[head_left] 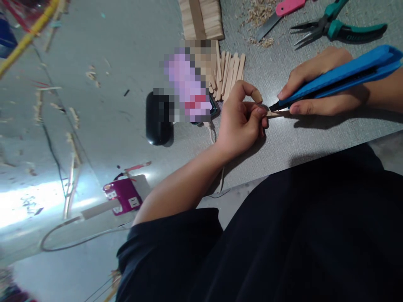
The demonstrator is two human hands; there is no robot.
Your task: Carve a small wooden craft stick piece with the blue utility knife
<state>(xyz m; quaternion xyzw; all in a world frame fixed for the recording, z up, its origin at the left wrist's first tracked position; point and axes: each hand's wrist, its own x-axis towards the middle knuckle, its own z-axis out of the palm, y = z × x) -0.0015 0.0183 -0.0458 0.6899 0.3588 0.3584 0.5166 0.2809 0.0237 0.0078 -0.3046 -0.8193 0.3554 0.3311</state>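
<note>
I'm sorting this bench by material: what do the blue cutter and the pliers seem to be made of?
The blue cutter has a body that looks like plastic, in solid, bright blue.
The pliers have glinting dark jaws, likely steel; the smooth green-and-black grips could be plastic or rubber.

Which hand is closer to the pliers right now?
Right. The right hand, gripping the blue cutter, is just below the pliers in the view; the left hand is farther off, below and to their left.
</note>
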